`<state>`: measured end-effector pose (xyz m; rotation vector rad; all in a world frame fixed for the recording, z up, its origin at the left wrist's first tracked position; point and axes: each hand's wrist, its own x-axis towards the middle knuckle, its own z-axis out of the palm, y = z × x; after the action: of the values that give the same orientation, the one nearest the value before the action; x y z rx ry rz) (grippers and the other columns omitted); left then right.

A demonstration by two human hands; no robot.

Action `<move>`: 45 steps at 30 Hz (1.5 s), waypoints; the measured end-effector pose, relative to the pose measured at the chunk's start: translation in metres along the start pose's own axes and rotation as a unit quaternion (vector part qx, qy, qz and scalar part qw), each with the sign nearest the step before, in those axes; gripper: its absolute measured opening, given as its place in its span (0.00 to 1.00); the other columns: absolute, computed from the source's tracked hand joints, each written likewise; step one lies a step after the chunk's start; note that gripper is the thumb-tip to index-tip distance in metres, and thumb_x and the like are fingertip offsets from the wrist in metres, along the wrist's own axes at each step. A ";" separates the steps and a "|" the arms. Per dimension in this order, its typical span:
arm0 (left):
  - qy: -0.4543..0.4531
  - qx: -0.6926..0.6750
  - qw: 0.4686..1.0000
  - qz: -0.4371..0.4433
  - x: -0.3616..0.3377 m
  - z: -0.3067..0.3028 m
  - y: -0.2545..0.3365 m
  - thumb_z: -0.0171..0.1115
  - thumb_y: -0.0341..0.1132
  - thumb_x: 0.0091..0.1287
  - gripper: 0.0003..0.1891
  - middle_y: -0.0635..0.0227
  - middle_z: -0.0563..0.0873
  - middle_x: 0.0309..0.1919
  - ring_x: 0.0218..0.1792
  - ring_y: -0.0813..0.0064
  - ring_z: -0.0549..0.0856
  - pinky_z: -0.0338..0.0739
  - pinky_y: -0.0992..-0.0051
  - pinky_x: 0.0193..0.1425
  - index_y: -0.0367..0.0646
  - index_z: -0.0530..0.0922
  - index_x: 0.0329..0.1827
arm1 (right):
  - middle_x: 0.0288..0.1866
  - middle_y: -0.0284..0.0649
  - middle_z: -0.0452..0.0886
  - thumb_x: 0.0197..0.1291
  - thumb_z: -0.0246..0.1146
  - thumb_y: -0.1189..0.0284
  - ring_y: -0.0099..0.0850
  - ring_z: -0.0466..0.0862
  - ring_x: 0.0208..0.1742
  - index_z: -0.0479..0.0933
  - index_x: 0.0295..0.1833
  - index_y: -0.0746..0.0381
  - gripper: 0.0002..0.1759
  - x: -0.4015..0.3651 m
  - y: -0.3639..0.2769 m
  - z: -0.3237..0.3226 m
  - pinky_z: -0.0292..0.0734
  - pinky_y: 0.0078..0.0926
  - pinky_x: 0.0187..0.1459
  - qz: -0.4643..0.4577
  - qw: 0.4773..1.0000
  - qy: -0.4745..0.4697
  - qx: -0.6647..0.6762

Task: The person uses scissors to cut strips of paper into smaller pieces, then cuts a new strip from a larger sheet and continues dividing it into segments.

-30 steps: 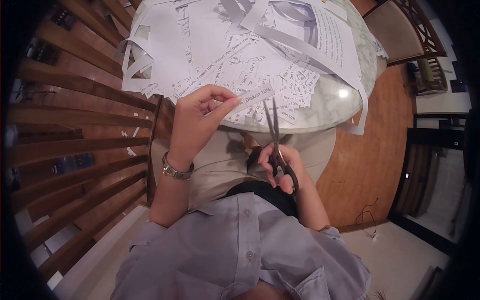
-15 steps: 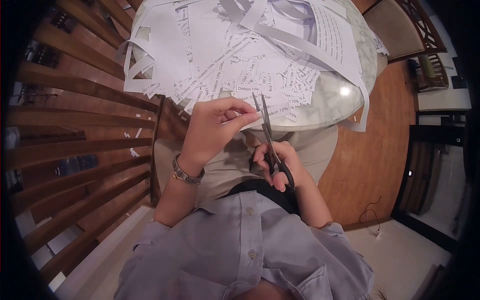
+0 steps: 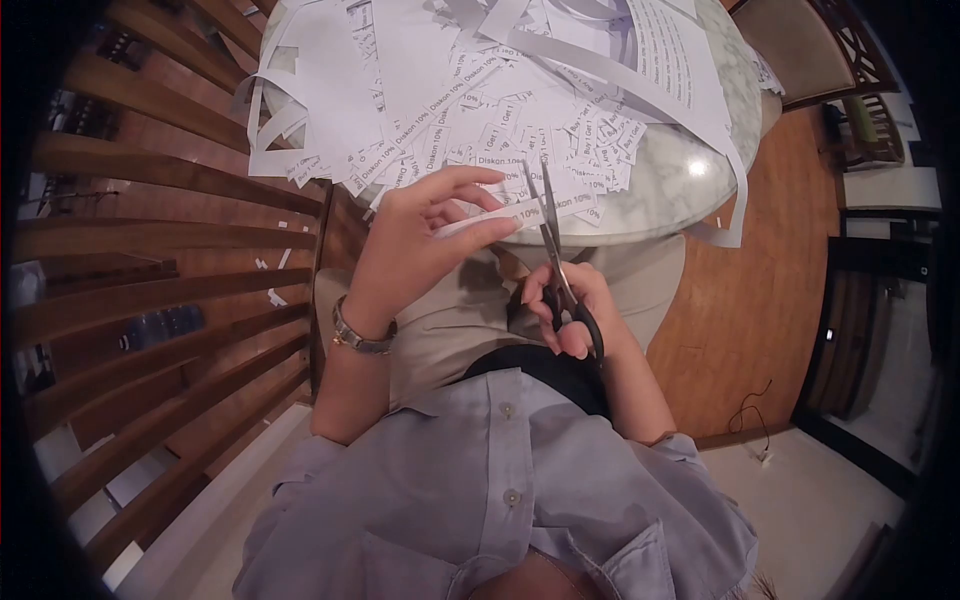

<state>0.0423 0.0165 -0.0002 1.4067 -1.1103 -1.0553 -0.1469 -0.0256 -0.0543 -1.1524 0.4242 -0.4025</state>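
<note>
My left hand (image 3: 425, 225) is pinching a narrow white paper strip (image 3: 528, 213) printed "Diskon 10%" between thumb and fingers. Black-handled scissors (image 3: 553, 250) are in my right hand (image 3: 582, 300), its fingers through the loops. The blades point away from me and stand slightly apart, crossing the strip just right of my left fingertips. Part of the strip reaches past the blades over the table edge. Just beyond lies a pile of small cut slips (image 3: 500, 137) printed "Diskon 10%" and "Buy 1 Get 1".
The round marble table (image 3: 690, 205) carries printed sheets (image 3: 665, 60) and long paper offcuts (image 3: 580, 55); one offcut (image 3: 738, 205) hangs over the right edge. A wooden slatted railing (image 3: 180, 240) stands at left. Paper scraps (image 3: 275, 295) lie on the floor. A chair (image 3: 790, 50) is at upper right.
The left thumb and fingers have shifted along the strip, and more of its print shows. The scissors have moved slightly right in view and now cross the strip at "Diskon 10%".
</note>
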 end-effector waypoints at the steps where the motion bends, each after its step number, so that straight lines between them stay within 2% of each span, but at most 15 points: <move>1: 0.001 0.005 1.000 -0.002 -0.002 -0.003 0.000 0.62 0.27 0.50 0.12 0.70 0.79 0.27 0.24 0.90 0.75 0.69 0.89 0.28 0.36 0.76 0.38 | 0.16 0.27 0.65 0.25 0.72 0.50 0.14 0.63 0.18 0.69 0.31 0.64 0.33 0.000 0.000 -0.001 0.56 0.12 0.19 0.000 1.000 0.007 -0.006; 5: -0.007 -0.037 0.999 -0.029 -0.008 -0.011 -0.007 0.61 0.27 0.51 0.11 0.71 0.78 0.28 0.25 0.89 0.76 0.69 0.90 0.29 0.35 0.76 0.38 | 0.17 0.27 0.64 0.26 0.72 0.51 0.14 0.63 0.18 0.69 0.31 0.64 0.32 -0.003 -0.002 -0.001 0.56 0.12 0.18 0.010 0.999 0.046 0.025; 10: 0.038 -0.059 0.996 -0.049 -0.008 -0.008 -0.009 0.60 0.27 0.53 0.10 0.71 0.78 0.26 0.27 0.87 0.77 0.71 0.89 0.31 0.34 0.75 0.37 | 0.17 0.27 0.64 0.25 0.72 0.51 0.14 0.63 0.18 0.68 0.31 0.65 0.33 -0.002 -0.002 -0.003 0.57 0.12 0.18 0.005 0.999 0.051 0.016; 13: 0.047 -0.075 0.995 -0.033 -0.007 -0.005 -0.010 0.60 0.27 0.53 0.09 0.70 0.79 0.26 0.27 0.87 0.78 0.72 0.88 0.32 0.33 0.76 0.36 | 0.17 0.28 0.64 0.26 0.73 0.55 0.14 0.64 0.15 0.68 0.31 0.65 0.31 -0.003 -0.003 -0.002 0.57 0.12 0.16 -0.004 0.998 0.051 0.031; 15: 0.049 -0.073 0.996 -0.035 -0.006 -0.005 -0.011 0.59 0.27 0.53 0.09 0.70 0.79 0.26 0.27 0.86 0.78 0.72 0.88 0.32 0.33 0.76 0.36 | 0.17 0.29 0.64 0.29 0.73 0.59 0.16 0.65 0.12 0.67 0.31 0.66 0.29 -0.004 -0.010 0.001 0.58 0.13 0.13 0.035 0.996 0.067 0.049; 19: 0.048 -0.067 0.996 -0.034 -0.006 -0.005 -0.011 0.59 0.26 0.53 0.09 0.69 0.79 0.26 0.28 0.86 0.78 0.72 0.88 0.32 0.33 0.75 0.36 | 0.16 0.30 0.64 0.30 0.73 0.60 0.17 0.67 0.10 0.67 0.31 0.67 0.29 -0.002 -0.015 0.005 0.60 0.13 0.10 0.075 0.991 0.108 0.023; 22: 0.064 -0.090 0.993 -0.031 -0.004 -0.002 -0.009 0.59 0.25 0.53 0.09 0.67 0.79 0.27 0.28 0.85 0.78 0.73 0.88 0.32 0.31 0.74 0.37 | 0.17 0.30 0.64 0.27 0.73 0.55 0.17 0.68 0.11 0.66 0.32 0.69 0.34 -0.003 -0.012 0.003 0.63 0.13 0.11 0.086 0.990 0.096 0.058; 24: 0.078 -0.111 0.991 -0.019 -0.001 0.001 -0.008 0.59 0.25 0.53 0.09 0.66 0.79 0.27 0.28 0.85 0.78 0.73 0.88 0.32 0.31 0.73 0.37 | 0.17 0.29 0.63 0.22 0.72 0.51 0.16 0.68 0.12 0.66 0.35 0.69 0.39 -0.003 0.001 0.000 0.64 0.12 0.12 0.011 0.992 0.034 0.124; 27: 0.106 -0.128 0.986 -0.007 0.002 0.002 -0.010 0.59 0.24 0.53 0.09 0.65 0.79 0.28 0.28 0.84 0.78 0.73 0.88 0.32 0.31 0.72 0.36 | 0.18 0.29 0.62 0.20 0.71 0.48 0.16 0.69 0.13 0.65 0.36 0.69 0.42 -0.003 0.004 0.004 0.65 0.11 0.14 -0.014 0.993 0.022 0.117; 31: 0.145 -0.125 0.981 -0.007 0.003 0.007 -0.010 0.59 0.24 0.53 0.09 0.66 0.78 0.27 0.29 0.84 0.78 0.73 0.88 0.32 0.31 0.71 0.35 | 0.18 0.28 0.63 0.21 0.70 0.47 0.16 0.69 0.13 0.65 0.36 0.68 0.41 -0.002 0.009 0.008 0.65 0.11 0.15 -0.035 0.992 0.012 0.120; 33: 0.142 -0.125 0.982 -0.012 0.003 0.009 -0.009 0.59 0.24 0.53 0.09 0.66 0.78 0.27 0.28 0.84 0.78 0.73 0.88 0.32 0.31 0.71 0.35 | 0.18 0.28 0.63 0.23 0.69 0.47 0.15 0.68 0.14 0.65 0.36 0.68 0.40 0.000 0.012 0.007 0.65 0.11 0.15 -0.040 0.998 -0.012 0.044; 35: 0.139 -0.125 0.982 -0.017 0.002 0.011 -0.007 0.59 0.24 0.53 0.09 0.66 0.79 0.27 0.28 0.84 0.78 0.73 0.88 0.32 0.31 0.72 0.35 | 0.18 0.28 0.63 0.23 0.70 0.47 0.14 0.69 0.15 0.65 0.36 0.67 0.39 0.000 0.011 0.007 0.64 0.10 0.16 -0.040 0.999 -0.017 0.027; 40: 0.075 -0.114 0.990 -0.042 -0.002 0.016 -0.006 0.60 0.22 0.51 0.09 0.64 0.79 0.28 0.28 0.82 0.79 0.74 0.86 0.32 0.32 0.72 0.35 | 0.17 0.27 0.63 0.24 0.70 0.48 0.13 0.64 0.17 0.67 0.34 0.65 0.37 0.005 0.007 0.009 0.58 0.11 0.18 -0.040 0.999 -0.003 0.001; 45: 0.068 -0.110 0.991 -0.039 -0.003 0.016 -0.005 0.60 0.22 0.51 0.09 0.65 0.79 0.27 0.28 0.83 0.78 0.74 0.87 0.32 0.32 0.73 0.35 | 0.17 0.26 0.64 0.24 0.70 0.47 0.13 0.62 0.18 0.68 0.33 0.64 0.36 0.005 0.006 0.007 0.55 0.12 0.18 -0.032 0.999 0.010 -0.005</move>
<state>0.0262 0.0165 -0.0071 1.3324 -0.8207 -1.0862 -0.1381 -0.0203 -0.0581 -1.1741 0.4085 -0.4682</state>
